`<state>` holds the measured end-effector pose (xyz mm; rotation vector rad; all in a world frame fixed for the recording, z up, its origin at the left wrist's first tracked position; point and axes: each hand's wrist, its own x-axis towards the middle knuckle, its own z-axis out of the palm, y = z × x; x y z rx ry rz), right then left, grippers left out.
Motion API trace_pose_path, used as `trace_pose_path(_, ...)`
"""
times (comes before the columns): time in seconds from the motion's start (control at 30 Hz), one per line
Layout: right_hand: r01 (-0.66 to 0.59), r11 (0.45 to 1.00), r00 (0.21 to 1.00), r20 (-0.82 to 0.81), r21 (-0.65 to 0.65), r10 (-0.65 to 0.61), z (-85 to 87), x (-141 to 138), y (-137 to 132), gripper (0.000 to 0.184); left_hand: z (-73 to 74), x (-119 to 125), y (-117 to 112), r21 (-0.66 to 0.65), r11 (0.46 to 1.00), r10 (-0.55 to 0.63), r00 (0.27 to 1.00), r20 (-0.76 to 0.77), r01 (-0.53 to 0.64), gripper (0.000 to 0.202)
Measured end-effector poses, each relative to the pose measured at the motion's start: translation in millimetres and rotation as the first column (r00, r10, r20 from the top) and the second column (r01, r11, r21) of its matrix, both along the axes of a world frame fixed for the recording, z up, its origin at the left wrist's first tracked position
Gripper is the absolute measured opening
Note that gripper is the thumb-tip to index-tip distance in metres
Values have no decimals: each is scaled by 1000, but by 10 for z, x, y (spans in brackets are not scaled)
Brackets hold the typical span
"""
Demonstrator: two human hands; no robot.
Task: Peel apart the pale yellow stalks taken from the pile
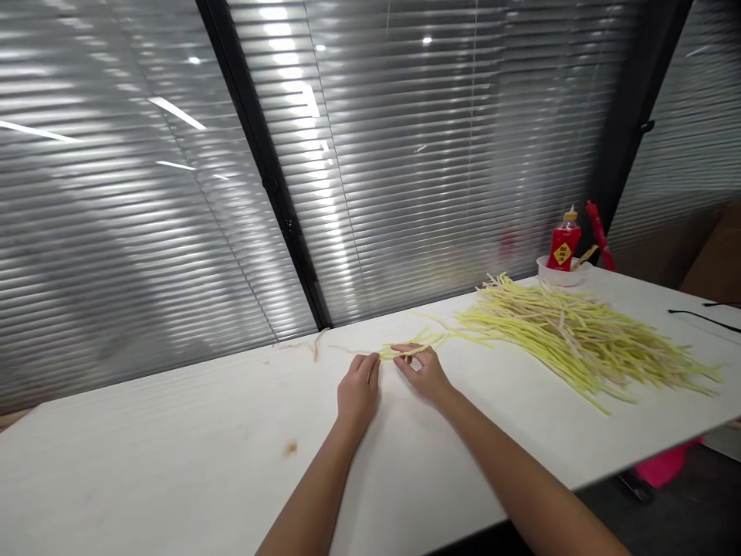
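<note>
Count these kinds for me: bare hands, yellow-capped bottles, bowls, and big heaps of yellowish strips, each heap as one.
Left hand and right hand: 2
Yellow-capped bottle: 1
Bowl: 1
Big heap of strips: 1
Total: 5

Both forearms reach in over the table. Left hand low over it, fingers bunched. Right hand likewise, thumb and index pinched.

Both hands at yellow strands

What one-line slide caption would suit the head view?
Left hand and right hand work at yellow strands on a white table, a larger pile to the right.
</note>
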<state>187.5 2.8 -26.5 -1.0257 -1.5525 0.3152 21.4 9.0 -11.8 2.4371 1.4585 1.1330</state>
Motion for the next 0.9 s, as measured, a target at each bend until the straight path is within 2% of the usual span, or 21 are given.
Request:
trace_pose_path(0.1,-38,999,998,-42,35,39,10,-38,-27,20,-6,11,-31,-6,999,-37,999,-17,37,28)
trace_pose_path(0.17,-31,999,998,-49,42,33,-4,-42,-29,20,-22,28,-28,-19,993,-114,993,17,114,28)
trace_pose_path(0.23,-11,999,998,-59,43,14,-23,-40,-24,19,-43,51,-14,-51,979,-190,977,100,196,27)
trace_pose_path(0.3,19,999,997,-75,34,-17,-35,-36,-16,19,-66,76,-2,-118,965,-204,953,224,234,28)
trace_pose_path(0.37,77,997,992,-100,8,-76,-40,-29,-4,21,-83,98,1,-227,939,-166,917,363,260,31)
trace_pose_path(0.47,205,977,968,-137,-53,-210,-51,4,38,26,-98,115,-3,-386,849,-109,833,543,362,42)
trace_pose_path(0.57,322,937,928,-154,-133,-340,-86,61,101,30,-103,120,3,-449,778,-67,767,638,441,45)
trace_pose_path(0.67,349,916,911,-157,-199,-381,-126,103,141,29,-97,127,19,-473,762,-16,743,669,443,39)
trace_pose_path(0.8,316,934,938,-95,-166,-334,-155,96,140,33,-58,129,24,-461,772,45,686,727,437,36)
trace_pose_path(0.9,303,939,951,-11,-166,-309,-176,79,140,39,-19,117,20,-467,758,99,628,772,455,36)
